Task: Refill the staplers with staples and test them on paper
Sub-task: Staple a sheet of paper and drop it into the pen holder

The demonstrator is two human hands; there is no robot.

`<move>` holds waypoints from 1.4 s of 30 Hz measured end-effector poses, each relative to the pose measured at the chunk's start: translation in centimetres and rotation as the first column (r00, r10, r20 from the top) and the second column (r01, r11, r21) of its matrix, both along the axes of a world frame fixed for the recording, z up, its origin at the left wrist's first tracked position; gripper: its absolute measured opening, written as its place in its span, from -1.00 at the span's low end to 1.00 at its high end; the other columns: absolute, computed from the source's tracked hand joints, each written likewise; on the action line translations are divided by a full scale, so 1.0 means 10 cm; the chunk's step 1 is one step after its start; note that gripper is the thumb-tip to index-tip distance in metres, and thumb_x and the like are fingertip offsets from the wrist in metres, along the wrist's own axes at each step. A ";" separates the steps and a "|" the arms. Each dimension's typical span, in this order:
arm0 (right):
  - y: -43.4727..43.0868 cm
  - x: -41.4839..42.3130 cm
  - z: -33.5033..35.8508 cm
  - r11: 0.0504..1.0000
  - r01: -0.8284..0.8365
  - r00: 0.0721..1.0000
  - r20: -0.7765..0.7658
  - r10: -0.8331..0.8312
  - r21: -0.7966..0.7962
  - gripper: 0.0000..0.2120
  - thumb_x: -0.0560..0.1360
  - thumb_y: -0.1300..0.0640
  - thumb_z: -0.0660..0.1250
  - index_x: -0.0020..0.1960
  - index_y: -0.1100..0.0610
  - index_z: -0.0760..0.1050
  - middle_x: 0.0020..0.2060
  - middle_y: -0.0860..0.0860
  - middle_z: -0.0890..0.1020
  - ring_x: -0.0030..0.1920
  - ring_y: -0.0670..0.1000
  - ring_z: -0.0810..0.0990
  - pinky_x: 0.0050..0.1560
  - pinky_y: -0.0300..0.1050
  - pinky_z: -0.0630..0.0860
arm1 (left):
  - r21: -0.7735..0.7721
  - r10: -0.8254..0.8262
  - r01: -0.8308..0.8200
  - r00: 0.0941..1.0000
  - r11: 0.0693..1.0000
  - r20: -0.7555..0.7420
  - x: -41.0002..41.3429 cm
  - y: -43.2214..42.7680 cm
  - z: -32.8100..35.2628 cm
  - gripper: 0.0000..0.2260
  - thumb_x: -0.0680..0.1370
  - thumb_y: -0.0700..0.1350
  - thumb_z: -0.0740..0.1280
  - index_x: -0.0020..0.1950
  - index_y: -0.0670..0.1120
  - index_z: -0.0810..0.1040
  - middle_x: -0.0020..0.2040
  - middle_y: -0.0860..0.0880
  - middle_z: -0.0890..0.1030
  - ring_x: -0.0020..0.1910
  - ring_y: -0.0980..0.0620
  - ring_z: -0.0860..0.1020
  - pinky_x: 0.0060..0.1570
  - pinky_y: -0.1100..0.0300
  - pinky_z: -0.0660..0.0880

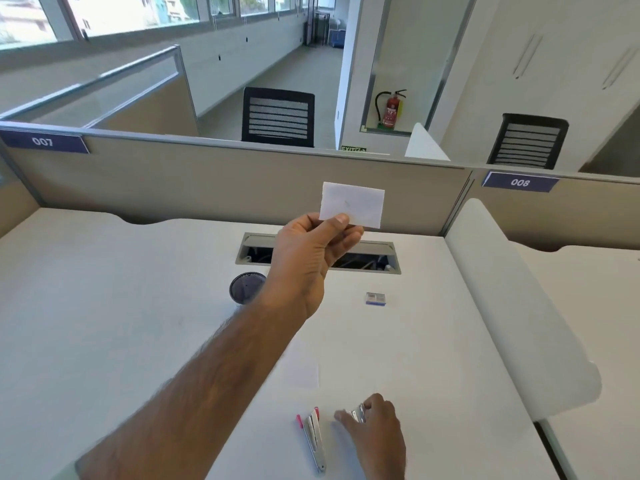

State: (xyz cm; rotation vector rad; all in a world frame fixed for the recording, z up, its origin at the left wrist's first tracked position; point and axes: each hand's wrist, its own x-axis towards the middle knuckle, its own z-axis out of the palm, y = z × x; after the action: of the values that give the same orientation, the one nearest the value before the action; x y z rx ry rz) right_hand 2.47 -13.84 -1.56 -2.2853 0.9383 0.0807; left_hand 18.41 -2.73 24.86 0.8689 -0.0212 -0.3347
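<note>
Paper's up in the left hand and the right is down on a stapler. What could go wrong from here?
1. The left hand pinches the folded paper only at its lower edge, so it may slip or bend.
2. The right hand covers a metal stapler while the gaze is up; fingers may be near its mouth.
3. The open pink stapler lies close beside that hand and could get knocked.

The folded paper slip (352,203) pinched above the left hand (308,258) looks matt white, the opened stapler (313,439) left of the right hand (375,427) shiny metal with pink plastic, the desk (121,306) seemingly smooth matt laminate.
</note>
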 end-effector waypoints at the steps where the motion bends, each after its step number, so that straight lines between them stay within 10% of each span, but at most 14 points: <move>1: -0.01 0.05 0.08 1.000 0.012 0.999 0.048 -0.012 0.004 -0.57 0.39 -0.26 0.47 0.01 0.02 0.44 -0.06 -0.05 0.50 0.03 0.07 0.55 -0.14 -0.06 0.42 | -0.005 0.000 0.000 1.000 1.000 0.009 0.03 0.01 0.05 -0.86 0.58 -0.28 0.43 0.12 -0.24 0.58 -0.04 -0.17 0.76 -0.10 -0.08 0.75 -0.09 0.19 0.67; 5: -0.05 0.56 0.93 0.943 0.027 0.855 0.482 -0.193 0.330 -0.85 0.48 0.00 0.49 -0.10 0.04 0.58 -0.25 0.00 0.63 -0.16 0.06 0.60 -0.21 -0.21 0.50 | -0.006 0.004 -0.003 0.999 1.000 0.047 0.11 0.04 0.20 -0.87 0.56 -0.28 0.45 0.09 -0.23 0.59 -0.08 -0.17 0.75 -0.12 -0.07 0.74 -0.11 0.20 0.67; 11: 0.00 1.17 2.83 0.699 -0.472 0.545 0.801 -0.248 0.538 -0.76 0.53 -0.04 0.42 0.05 0.12 0.65 -0.12 0.05 0.71 -0.11 -0.01 0.66 -0.20 -0.15 0.58 | 0.083 0.017 -0.028 0.991 0.996 0.135 0.14 0.05 0.36 -0.89 0.53 -0.19 0.49 0.03 -0.14 0.67 -0.10 -0.09 0.71 -0.17 0.04 0.66 -0.09 0.21 0.64; 27: 0.13 1.37 3.57 0.664 -0.538 0.489 0.834 -0.257 0.519 -0.92 0.52 0.17 0.45 -0.04 0.02 0.70 -0.06 0.03 0.75 -0.10 0.03 0.66 -0.12 -0.11 0.59 | 0.207 0.077 -0.154 0.939 0.966 0.336 0.08 0.09 0.75 -0.67 0.46 0.00 0.51 0.15 -0.12 0.63 0.00 -0.08 0.73 0.01 -0.05 0.71 0.01 0.19 0.65; 36: 0.15 1.42 3.63 0.751 -0.420 0.389 0.849 -0.357 0.509 -0.91 0.51 0.21 0.45 -0.08 0.02 0.65 -0.25 -0.11 0.73 -0.31 -0.11 0.61 -0.29 -0.24 0.58 | 0.250 0.291 -0.828 0.434 0.502 0.852 -0.05 0.01 0.83 -0.77 0.55 -0.13 0.49 0.19 0.00 0.58 0.07 0.09 0.52 0.00 0.13 0.52 0.00 0.47 0.42; 42: 0.22 1.40 3.60 0.833 -0.351 0.319 0.891 -0.323 0.427 -0.98 0.53 0.15 0.45 -0.06 0.09 0.64 -0.23 -0.01 0.72 -0.17 0.05 0.72 -0.17 -0.08 0.69 | 0.399 0.031 -0.594 0.582 0.699 0.812 -0.11 -0.04 0.90 -0.67 0.63 0.13 0.29 0.22 -0.05 0.66 0.12 0.09 0.64 0.13 0.18 0.60 0.14 0.26 0.55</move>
State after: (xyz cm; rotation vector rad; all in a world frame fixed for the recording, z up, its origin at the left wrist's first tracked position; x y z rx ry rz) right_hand 16.44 -11.61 34.49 -1.3071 0.1403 -0.8417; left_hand 17.35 -3.14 33.86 1.6464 -0.5652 0.4773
